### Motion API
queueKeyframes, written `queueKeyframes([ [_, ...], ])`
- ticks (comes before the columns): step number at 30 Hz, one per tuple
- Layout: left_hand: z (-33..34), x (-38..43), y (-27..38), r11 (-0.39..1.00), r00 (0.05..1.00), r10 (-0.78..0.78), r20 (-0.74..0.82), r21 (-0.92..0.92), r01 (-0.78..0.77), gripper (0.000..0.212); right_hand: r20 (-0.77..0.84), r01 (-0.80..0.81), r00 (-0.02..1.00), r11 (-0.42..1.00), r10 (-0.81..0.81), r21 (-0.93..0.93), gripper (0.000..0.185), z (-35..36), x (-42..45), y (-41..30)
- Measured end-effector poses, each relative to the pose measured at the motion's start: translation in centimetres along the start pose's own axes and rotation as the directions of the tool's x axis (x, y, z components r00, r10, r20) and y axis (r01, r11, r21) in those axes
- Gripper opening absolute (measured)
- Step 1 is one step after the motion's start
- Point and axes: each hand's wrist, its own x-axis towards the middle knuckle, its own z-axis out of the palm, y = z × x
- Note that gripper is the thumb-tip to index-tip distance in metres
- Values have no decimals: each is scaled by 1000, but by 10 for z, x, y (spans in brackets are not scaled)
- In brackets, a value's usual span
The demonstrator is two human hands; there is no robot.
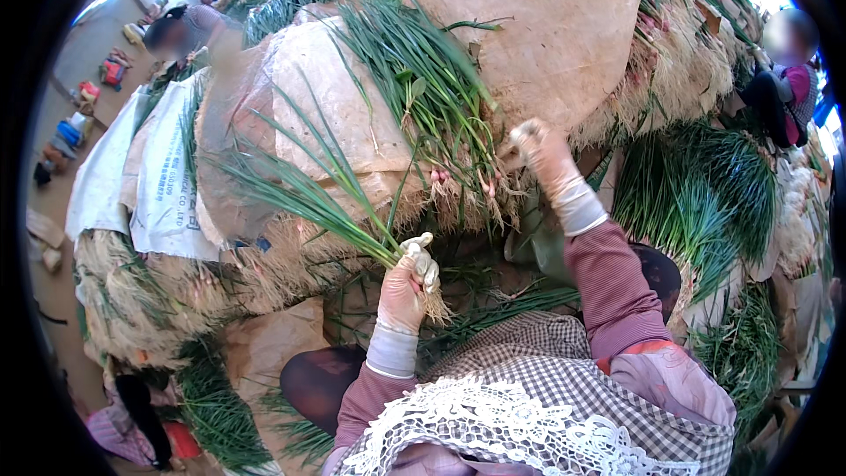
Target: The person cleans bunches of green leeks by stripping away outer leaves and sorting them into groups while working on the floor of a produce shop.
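My left hand (406, 291), in a thin pale glove, grips a small bunch of green onions (337, 208) near the roots. The leaves fan out to the upper left, and pale roots hang below my fingers. My right hand (543, 153), gloved too, is raised just right of a loose heap of green onions (423, 86). Its fingers are curled, and whether anything is between them is hidden. The heap lies on brown sheeting (337, 99), with pinkish bulbs and stringy roots hanging over the near edge.
Covered stacks of rooty onions (277, 271) run across in front of me. A sorted bundle (681, 198) lies to my right. White printed sacks (168, 165) drape the left side. Other people (783, 92) sit at the right, upper left and lower left. Loose leaves (509, 317) lie near my lap.
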Motion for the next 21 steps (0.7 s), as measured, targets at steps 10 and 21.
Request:
queueKeyframes([
  [10,1,-5,9,1000,999,28,16,9,-28,29,120,-148,981,988,152,-39,23,7,8,-22],
  [21,5,4,3,994,997,-44,66,102,37,33,315,159,947,941,-61,-297,37,22,-60,-24],
])
